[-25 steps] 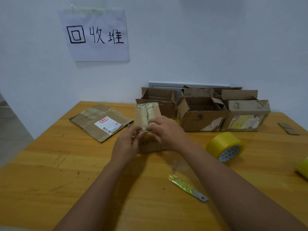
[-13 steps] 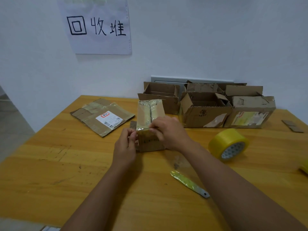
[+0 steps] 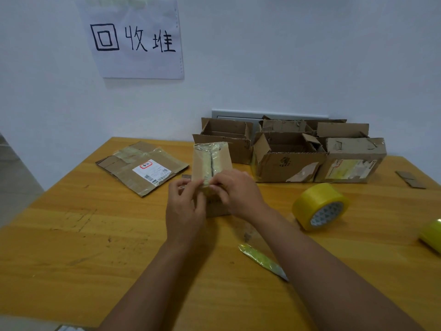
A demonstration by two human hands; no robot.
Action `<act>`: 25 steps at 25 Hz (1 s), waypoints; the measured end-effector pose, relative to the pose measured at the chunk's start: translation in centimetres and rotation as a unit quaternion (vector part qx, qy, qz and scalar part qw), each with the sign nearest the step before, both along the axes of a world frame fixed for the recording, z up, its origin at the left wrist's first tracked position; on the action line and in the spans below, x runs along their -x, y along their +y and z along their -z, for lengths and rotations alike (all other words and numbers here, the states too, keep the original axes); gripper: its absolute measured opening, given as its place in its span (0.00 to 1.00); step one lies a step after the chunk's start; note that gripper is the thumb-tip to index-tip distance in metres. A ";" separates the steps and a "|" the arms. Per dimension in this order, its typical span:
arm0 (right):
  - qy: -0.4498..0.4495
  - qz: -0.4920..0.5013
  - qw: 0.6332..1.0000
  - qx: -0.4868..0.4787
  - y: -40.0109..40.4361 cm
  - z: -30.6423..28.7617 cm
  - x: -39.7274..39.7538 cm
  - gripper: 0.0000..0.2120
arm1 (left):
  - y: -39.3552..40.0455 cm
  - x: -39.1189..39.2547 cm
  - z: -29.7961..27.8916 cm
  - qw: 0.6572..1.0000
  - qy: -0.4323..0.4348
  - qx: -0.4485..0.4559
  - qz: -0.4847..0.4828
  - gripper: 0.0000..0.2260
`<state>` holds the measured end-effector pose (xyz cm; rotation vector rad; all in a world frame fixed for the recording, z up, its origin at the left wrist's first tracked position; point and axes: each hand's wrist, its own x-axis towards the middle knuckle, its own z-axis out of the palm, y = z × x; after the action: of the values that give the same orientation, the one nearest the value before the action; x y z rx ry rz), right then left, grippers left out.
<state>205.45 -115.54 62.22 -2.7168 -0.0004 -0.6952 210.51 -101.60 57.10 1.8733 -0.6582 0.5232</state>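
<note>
A small brown cardboard box (image 3: 212,161), sealed along its top with yellowish clear tape, stands on the wooden table (image 3: 95,235) in front of me. My left hand (image 3: 185,209) holds its near left side, thumb and fingers pinching at the tape's near end. My right hand (image 3: 236,192) grips the near right side, its fingertips pinching the same tape end at the box's front edge. The lower front of the box is hidden behind my hands.
A flattened box with a shipping label (image 3: 143,167) lies at the left. Several opened cardboard boxes (image 3: 288,161) stand along the wall. A yellow tape roll (image 3: 319,206) sits at the right, another (image 3: 432,235) at the edge. A tape-wrapped blade (image 3: 262,261) lies near my right forearm.
Both hands have crept up the box's near face to its top front edge and now pinch the tape end there. The box stays in place.
</note>
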 end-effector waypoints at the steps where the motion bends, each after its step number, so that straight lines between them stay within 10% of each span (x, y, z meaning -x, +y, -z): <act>1: -0.004 -0.001 1.000 0.002 0.1 0.0 0.0 0.06 | 0.3 -0.1 0.0 1.000 -0.014 -0.018 0.006 0.11; 15: -0.017 -0.022 0.999 -0.033 -1.5 1.1 1.8 0.11 | 0.6 -0.5 -2.0 0.975 -0.120 -0.184 0.007 0.12; 21: -0.005 0.065 0.934 -0.352 -3.5 -1.9 1.7 0.36 | 1.8 0.9 -1.0 0.978 -0.170 -0.117 0.022 0.18; 25: -0.007 0.077 0.911 -0.405 -4.3 -5.0 0.4 0.28 | 4.2 -0.4 -1.9 0.980 -0.175 -0.052 0.075 0.08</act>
<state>205.06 -119.80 67.18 -1.9176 0.4115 -0.5809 210.89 -97.39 58.99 1.8257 -1.0674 0.7394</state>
